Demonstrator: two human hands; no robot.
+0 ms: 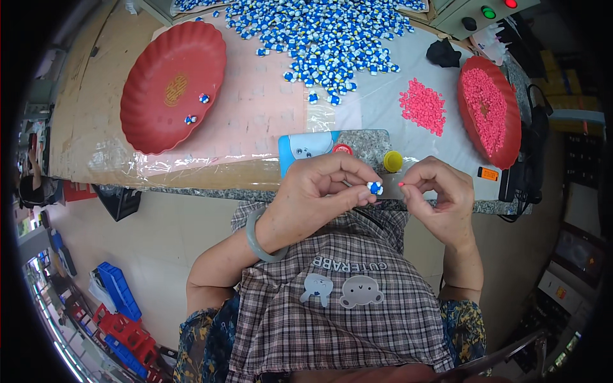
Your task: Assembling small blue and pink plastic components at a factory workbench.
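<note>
Between the thumb and fingers of my left hand is a small blue-and-white figurine. A tiny pink piece is pinched in the fingertips of my right hand, a short way to the right of the figurine and apart from it. Just beyond my hands, a yellow round cap and a red round cap sit at the table's near edge. Farther off lies a big heap of blue-and-white figurines. Loose pink pieces are spread on the table to the right.
A red scalloped tray at the left holds two figurines. Another red scalloped tray at the right is full of pink pieces. A black cloth lies near it. At the back right stands a control box with coloured buttons.
</note>
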